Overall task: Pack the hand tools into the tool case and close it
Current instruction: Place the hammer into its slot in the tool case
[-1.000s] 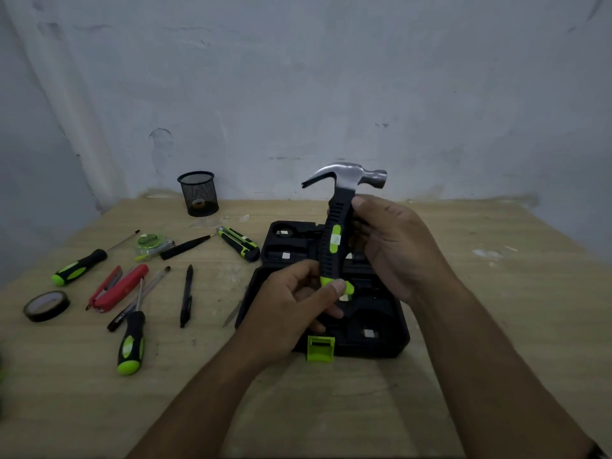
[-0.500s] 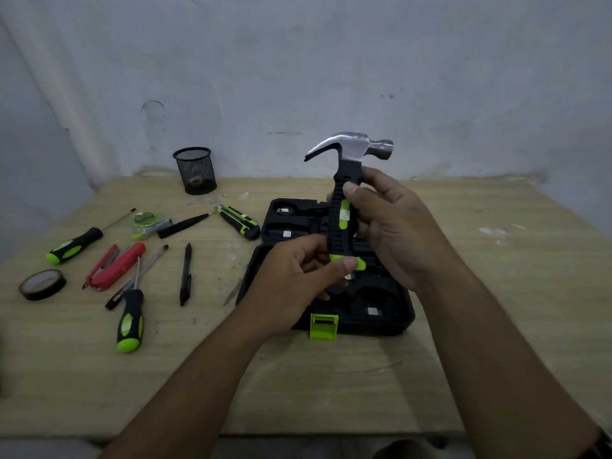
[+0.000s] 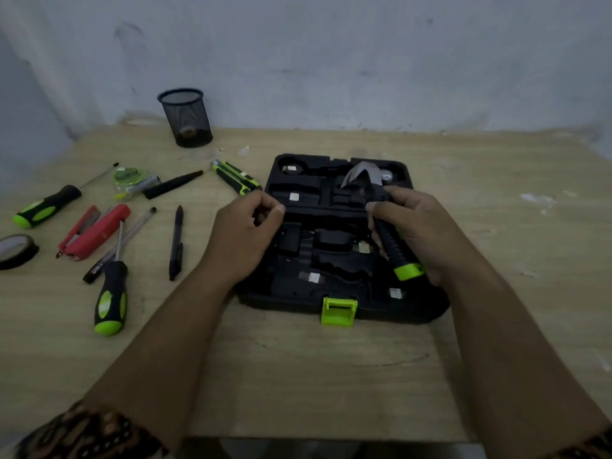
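The black-and-green steel claw hammer [image 3: 394,250], held upright a second earlier, lay lowered into the right side of the black plastic tool case [image 3: 381,313] at mid-desk, the right hand [image 3: 427,233] gripping it and the left hand [image 3: 245,233] released, curled empty.

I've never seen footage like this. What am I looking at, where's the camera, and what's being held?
There is no machine here: these are a person's two bare hands, filmed by one camera worn on the head, looking forward and down. On the wooden table lies an open black tool case with a green latch. The right hand grips a hammer by its handle, low over the case. The left hand is over the case, fingers curled, holding nothing visible. To the left lie two screwdrivers, a utility knife, pens, a roll of tape and a mesh cup.
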A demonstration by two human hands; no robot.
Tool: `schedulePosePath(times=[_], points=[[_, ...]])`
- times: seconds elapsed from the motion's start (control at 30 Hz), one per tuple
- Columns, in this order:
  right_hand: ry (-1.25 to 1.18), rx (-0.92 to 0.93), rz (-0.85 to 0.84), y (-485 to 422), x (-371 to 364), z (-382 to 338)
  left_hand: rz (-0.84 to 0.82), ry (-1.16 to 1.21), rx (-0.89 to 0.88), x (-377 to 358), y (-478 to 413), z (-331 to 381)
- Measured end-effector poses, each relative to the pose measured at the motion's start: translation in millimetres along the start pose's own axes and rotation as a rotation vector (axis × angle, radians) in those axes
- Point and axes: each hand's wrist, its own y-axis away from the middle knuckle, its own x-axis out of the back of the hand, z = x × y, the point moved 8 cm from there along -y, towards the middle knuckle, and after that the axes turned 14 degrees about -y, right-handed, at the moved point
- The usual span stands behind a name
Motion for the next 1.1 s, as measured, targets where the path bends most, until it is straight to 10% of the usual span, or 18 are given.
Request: schedulePosePath(times=[1.1], points=[[0.903, 0.326, -0.458, 16.0, -111.7, 11.9, 0.130, 0.244, 0.156, 8.2, 3.6, -25.1]])
